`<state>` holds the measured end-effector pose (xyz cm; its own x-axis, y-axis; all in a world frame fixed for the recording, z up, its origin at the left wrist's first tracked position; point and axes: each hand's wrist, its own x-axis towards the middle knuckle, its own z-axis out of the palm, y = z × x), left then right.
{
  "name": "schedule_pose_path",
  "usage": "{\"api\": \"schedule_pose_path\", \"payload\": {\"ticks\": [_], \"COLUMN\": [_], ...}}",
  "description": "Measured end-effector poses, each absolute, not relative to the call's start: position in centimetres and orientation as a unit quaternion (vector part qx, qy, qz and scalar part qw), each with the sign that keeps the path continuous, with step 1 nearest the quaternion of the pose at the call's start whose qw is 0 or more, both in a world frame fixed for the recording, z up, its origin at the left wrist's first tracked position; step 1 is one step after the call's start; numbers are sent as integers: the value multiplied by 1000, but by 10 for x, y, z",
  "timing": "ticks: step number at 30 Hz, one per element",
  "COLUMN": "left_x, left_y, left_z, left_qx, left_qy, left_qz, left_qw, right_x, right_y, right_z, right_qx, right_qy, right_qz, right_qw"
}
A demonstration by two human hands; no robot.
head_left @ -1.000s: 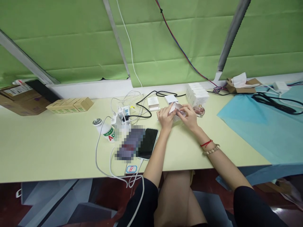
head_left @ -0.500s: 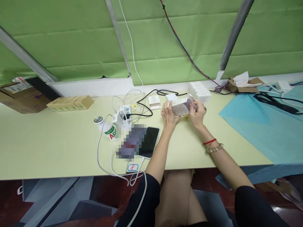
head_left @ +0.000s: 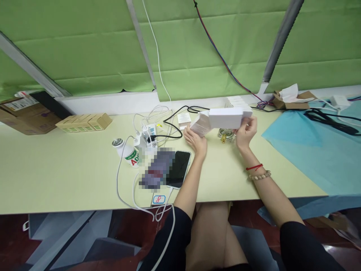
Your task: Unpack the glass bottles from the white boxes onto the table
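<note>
A white paper box [head_left: 225,118] is stretched out between my two hands above the table, its panels partly unfolded. My left hand [head_left: 196,142] grips its left end, where a panel with faint small print slants down. Around its right end my right hand [head_left: 246,132] is closed, fingers bent. Below the box, near my right hand, lies a small coiled item with a gold-coloured part [head_left: 223,138]; the box partly covers it, and I cannot make out its kind. A small white box [head_left: 184,121] stands left of my hands.
Stacked white boxes [head_left: 237,101] stand behind my hands. To the left are a power strip [head_left: 152,131] with cables, a white bottle [head_left: 129,155] and a phone [head_left: 178,169]. Blue sheeting [head_left: 310,150] covers the right side; kraft boxes [head_left: 84,123] sit far left.
The box has been drawn out wider and turned, showing a long plain white side. My hands have moved apart, and more of the coiled item shows.
</note>
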<state>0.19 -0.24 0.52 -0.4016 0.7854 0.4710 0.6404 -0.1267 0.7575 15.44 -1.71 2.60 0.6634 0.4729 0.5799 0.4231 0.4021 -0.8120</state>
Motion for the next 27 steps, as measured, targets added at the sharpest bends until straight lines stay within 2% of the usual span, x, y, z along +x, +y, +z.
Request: {"api": "schedule_pose_path", "payload": {"ticks": [4,10,12,17,23,27], "left_x": [3,15,18,16,20,24], "left_y": [5,1,-1,-3,-12,-15], "left_z": [7,8,8,5,-6,-7], "left_qx": [451,363,342,336,422,426], "left_qy": [677,568,530,502,521,539], "left_qz": [563,614,619,631,625,613], "left_qw": [149,412,468,487,401,390], "right_x": [169,166,159,134,104,95], "right_y": [-12,-14,-18,-21,5,43], "right_z": [29,31,34,38,40,48], "right_qx": [-529,-512,-514,-517,-515,-511], "right_qy": [-338,-353,-375,-398,-446,-473], "right_qz": [2,32,51,102,130,151], "right_qw": [779,783,770,751,720,701]}}
